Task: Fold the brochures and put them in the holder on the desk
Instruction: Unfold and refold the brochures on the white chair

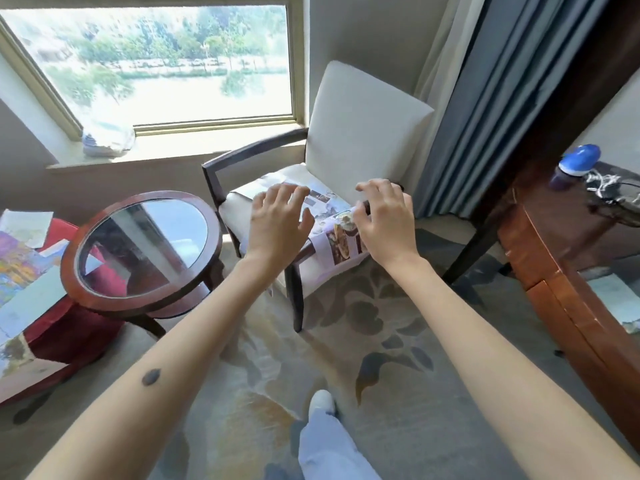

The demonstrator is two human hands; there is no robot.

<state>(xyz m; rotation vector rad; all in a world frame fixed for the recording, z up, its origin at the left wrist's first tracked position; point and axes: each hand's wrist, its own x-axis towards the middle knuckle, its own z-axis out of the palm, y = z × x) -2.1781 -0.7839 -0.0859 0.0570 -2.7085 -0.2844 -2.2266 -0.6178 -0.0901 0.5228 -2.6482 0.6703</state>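
A printed brochure [332, 233] lies unfolded across the seat of a cream armchair [363, 133], and its near end droops over the seat's front edge. My left hand [277, 220] hovers over the brochure's middle with fingers spread and relaxed. Over the brochure's right side, by the chair's arm, my right hand [384, 220] is also spread with lightly bent fingers. Neither hand visibly grips the paper. More brochures [20, 278] lie on a red seat at the far left. No holder is in view.
A round glass-topped side table [138, 296] stands left of the chair. A wooden desk [568, 258] with a blue-topped object [578, 161] is at the right, beside grey curtains [491, 98]. Patterned carpet lies in front; my foot [322, 403] is below.
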